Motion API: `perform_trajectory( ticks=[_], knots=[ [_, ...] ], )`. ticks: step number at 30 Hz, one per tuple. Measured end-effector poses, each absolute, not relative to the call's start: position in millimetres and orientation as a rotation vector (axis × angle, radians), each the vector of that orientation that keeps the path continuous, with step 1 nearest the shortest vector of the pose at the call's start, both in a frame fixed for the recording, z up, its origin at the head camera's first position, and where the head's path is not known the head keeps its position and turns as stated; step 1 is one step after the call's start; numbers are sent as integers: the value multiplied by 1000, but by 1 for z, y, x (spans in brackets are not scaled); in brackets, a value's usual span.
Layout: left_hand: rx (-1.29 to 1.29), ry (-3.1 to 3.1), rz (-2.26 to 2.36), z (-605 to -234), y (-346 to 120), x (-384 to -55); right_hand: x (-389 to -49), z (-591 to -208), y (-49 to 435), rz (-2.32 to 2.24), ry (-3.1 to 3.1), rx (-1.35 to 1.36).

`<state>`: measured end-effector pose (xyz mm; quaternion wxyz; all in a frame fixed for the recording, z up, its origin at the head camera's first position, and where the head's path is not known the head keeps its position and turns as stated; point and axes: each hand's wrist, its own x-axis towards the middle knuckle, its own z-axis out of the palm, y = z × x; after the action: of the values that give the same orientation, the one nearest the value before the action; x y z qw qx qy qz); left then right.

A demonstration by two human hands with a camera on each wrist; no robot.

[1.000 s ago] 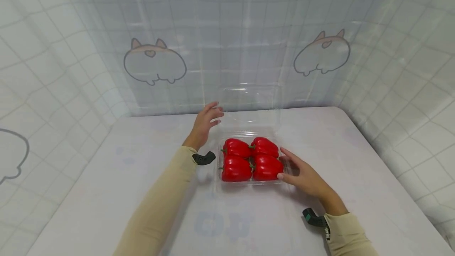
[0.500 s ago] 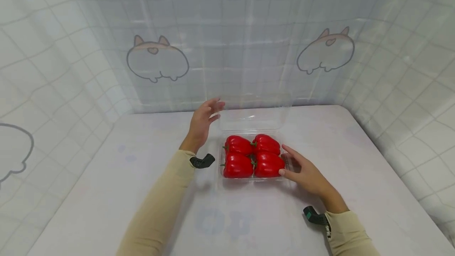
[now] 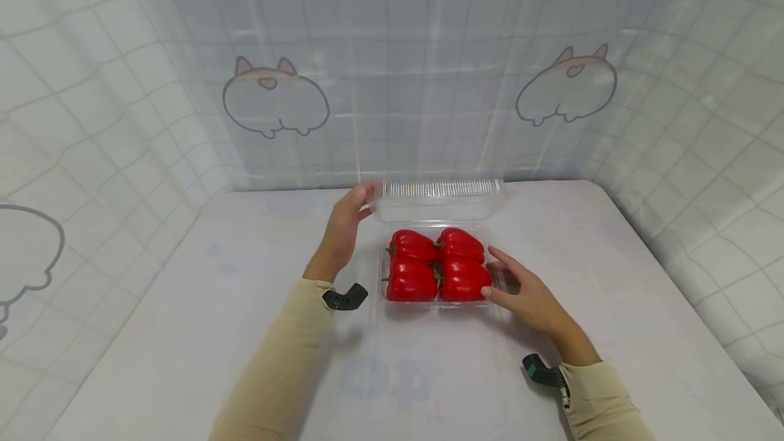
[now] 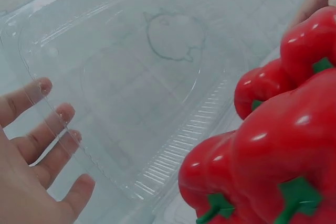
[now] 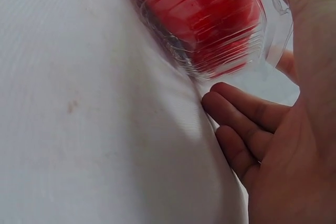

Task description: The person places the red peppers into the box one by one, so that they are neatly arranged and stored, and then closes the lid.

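Several red bell peppers (image 3: 412,280) with green stems lie in two rows in a clear plastic clamshell box (image 3: 404,305). The box's hinged lid (image 3: 437,208) leans forward from the far side, above the table. My left hand (image 3: 341,230) is at the lid's left edge; in the left wrist view its spread fingers (image 4: 39,142) show through the clear plastic from behind. At the box's right end is my right hand (image 3: 529,301), thumb at the near corner and forefinger at the far one. The right wrist view shows its other fingers (image 5: 241,111) loosely bent beside the ridged wall (image 5: 226,51).
A white cloth-covered table (image 3: 184,332) extends on all sides of the box. Behind it hangs a pale checked curtain (image 3: 422,87) with cartoon animal outlines. Similar checked sheets (image 3: 723,155) stand to the left and right.
The lid has swung from nearly upright forward and down toward the peppers, with my left hand following its edge. My right hand has stayed at the box's right end.
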<state>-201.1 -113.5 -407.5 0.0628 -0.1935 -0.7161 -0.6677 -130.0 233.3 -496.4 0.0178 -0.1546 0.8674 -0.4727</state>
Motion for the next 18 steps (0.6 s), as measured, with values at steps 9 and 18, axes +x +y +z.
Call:
perform_trajectory(
  ticks=[9,18],
  knots=[
    [-561,-2299,-1835,-411,-114,-180,-130,-497,230,-1466,2695,-438],
    [-557,-2341,-1663,-419,-104,-157,-129,-496,235,-1478,2692,-440]
  ],
)
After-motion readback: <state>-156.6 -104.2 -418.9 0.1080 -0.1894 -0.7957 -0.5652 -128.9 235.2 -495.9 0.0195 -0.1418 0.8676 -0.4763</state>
